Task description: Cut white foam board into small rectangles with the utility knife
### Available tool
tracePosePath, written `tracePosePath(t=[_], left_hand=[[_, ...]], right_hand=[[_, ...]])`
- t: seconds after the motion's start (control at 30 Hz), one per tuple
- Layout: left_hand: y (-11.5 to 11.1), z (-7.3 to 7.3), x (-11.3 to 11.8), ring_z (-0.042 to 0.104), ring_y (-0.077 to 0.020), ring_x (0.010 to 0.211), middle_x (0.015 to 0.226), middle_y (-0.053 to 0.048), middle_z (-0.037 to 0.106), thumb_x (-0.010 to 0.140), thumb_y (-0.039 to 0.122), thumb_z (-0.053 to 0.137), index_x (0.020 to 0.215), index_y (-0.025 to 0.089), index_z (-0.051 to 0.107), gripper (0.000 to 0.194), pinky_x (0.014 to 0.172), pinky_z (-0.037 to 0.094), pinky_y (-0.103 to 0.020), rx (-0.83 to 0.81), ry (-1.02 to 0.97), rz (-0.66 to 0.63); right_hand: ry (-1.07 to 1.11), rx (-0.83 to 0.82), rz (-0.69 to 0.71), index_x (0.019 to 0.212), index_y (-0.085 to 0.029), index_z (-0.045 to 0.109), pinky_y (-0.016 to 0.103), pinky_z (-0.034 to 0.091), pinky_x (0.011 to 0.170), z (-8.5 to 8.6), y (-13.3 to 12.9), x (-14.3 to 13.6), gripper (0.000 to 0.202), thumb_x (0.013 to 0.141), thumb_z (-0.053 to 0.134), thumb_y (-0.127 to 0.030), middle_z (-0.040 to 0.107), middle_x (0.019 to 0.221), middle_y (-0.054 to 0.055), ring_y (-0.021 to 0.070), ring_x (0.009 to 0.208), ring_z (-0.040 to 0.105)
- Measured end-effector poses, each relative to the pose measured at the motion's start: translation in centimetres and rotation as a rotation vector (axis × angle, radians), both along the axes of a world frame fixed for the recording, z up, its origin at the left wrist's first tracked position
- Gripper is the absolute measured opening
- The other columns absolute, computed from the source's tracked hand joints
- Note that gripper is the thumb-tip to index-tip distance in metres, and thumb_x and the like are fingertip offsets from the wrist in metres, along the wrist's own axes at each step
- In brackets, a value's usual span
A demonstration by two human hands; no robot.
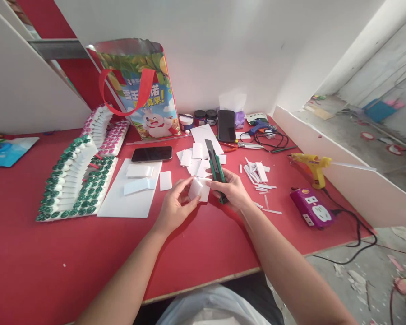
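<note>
My left hand point(174, 204) pinches a small white foam piece point(198, 189) just above the red table point(54, 253). My right hand point(232, 189) grips a green and black utility knife point(215, 168), its blade end pointing away from me, and also touches the foam piece's right edge. Several cut white rectangles point(192, 159) lie just beyond my hands, and thin white offcut strips point(259, 174) lie to the right. A white foam sheet point(125, 198) with two cut pieces on it rests to the left.
Green and pink bottle-cap craft panels point(77, 178) sit at left. A phone point(152, 154), a printed bag point(145, 90), paint jars point(199, 118), scissors point(246, 145), blue and yellow glue guns point(313, 164) and a purple power strip point(313, 208) ring the work spot.
</note>
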State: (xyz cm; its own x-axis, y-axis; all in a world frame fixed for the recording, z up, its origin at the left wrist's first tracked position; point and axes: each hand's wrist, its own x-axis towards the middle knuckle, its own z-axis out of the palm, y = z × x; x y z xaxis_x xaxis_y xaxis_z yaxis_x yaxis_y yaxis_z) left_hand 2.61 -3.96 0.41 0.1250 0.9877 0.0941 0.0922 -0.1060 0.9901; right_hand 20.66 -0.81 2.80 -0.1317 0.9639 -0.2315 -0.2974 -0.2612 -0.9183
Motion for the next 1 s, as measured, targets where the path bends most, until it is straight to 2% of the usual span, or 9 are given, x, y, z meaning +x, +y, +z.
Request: tracePosePath(t=[0.17, 0.33, 0.4, 0.5, 0.67, 0.87, 1.0], left_hand=[[0.1, 0.5, -0.3, 0.060, -0.0154, 0.086, 0.099, -0.003, 0.061, 0.082, 0.031, 0.066, 0.115, 0.020, 0.061, 0.035, 0.074, 0.053, -0.025, -0.046, -0.172, -0.024], [-0.1, 1.0, 0.0, 0.051, -0.0119, 0.067, 0.076, 0.002, 0.055, 0.082, 0.035, 0.071, 0.097, 0.018, 0.064, 0.024, 0.060, 0.043, -0.022, -0.144, -0.004, -0.021], [-0.1, 0.8, 0.2, 0.048, -0.0108, 0.060, 0.068, 0.003, 0.052, 0.083, 0.040, 0.072, 0.095, 0.017, 0.064, 0.027, 0.054, 0.039, -0.022, -0.192, -0.037, 0.032], [0.2, 0.1, 0.3, 0.044, -0.0093, 0.050, 0.059, 0.006, 0.050, 0.081, 0.041, 0.074, 0.088, 0.018, 0.061, 0.028, 0.046, 0.033, -0.022, -0.229, -0.216, 0.157], [0.8, -0.1, 0.1, 0.047, -0.0076, 0.044, 0.056, 0.004, 0.056, 0.077, 0.034, 0.077, 0.076, 0.017, 0.057, 0.027, 0.044, 0.034, -0.021, -0.226, -0.346, 0.303], [0.9, 0.8, 0.2, 0.052, -0.0088, 0.046, 0.055, 0.005, 0.056, 0.067, 0.034, 0.084, 0.075, 0.016, 0.059, 0.032, 0.043, 0.038, -0.020, -0.279, -0.461, 0.350], [1.0, 1.2, 0.5, 0.057, -0.0100, 0.050, 0.060, 0.004, 0.059, 0.059, 0.033, 0.088, 0.077, 0.014, 0.060, 0.038, 0.042, 0.041, -0.019, -0.328, -0.532, 0.358]], right_hand=[[-0.141, 0.082, 0.028, 0.098, -0.017, 0.066, 0.023, 0.034, 0.046, -0.5, -0.1, 0.1, 0.047, 0.058, 0.088, -0.031, 0.061, 0.071, -0.005, 0.0068, 0.051, 0.046], [-0.187, 0.150, 0.130, 0.100, -0.017, 0.066, 0.022, 0.036, 0.050, -0.4, -0.4, -0.3, 0.042, 0.064, 0.084, -0.031, 0.063, 0.074, -0.004, 0.0083, 0.057, 0.049], [-0.166, 0.110, 0.101, 0.096, -0.017, 0.065, 0.022, 0.034, 0.047, -0.2, -0.3, -0.3, 0.042, 0.064, 0.085, -0.034, 0.064, 0.074, -0.003, 0.0076, 0.054, 0.046], [-0.096, 0.041, 0.020, 0.088, -0.018, 0.063, 0.022, 0.029, 0.043, 0.1, -0.1, -0.1, 0.038, 0.066, 0.084, -0.040, 0.061, 0.070, -0.003, 0.0070, 0.051, 0.042], [-0.027, -0.008, -0.007, 0.080, -0.019, 0.059, 0.020, 0.028, 0.042, 0.0, 0.2, 0.1, 0.034, 0.066, 0.085, -0.036, 0.050, 0.056, -0.007, 0.0065, 0.048, 0.039], [-0.011, -0.027, 0.035, 0.083, -0.018, 0.063, 0.020, 0.031, 0.041, -0.3, 0.2, -0.1, 0.035, 0.058, 0.085, -0.026, 0.058, 0.061, -0.004, 0.0067, 0.046, 0.044], [-0.019, -0.011, 0.079, 0.077, -0.018, 0.062, 0.020, 0.029, 0.038, -0.4, 0.1, -0.3, 0.031, 0.060, 0.086, -0.028, 0.053, 0.054, -0.006, 0.0059, 0.041, 0.043]])
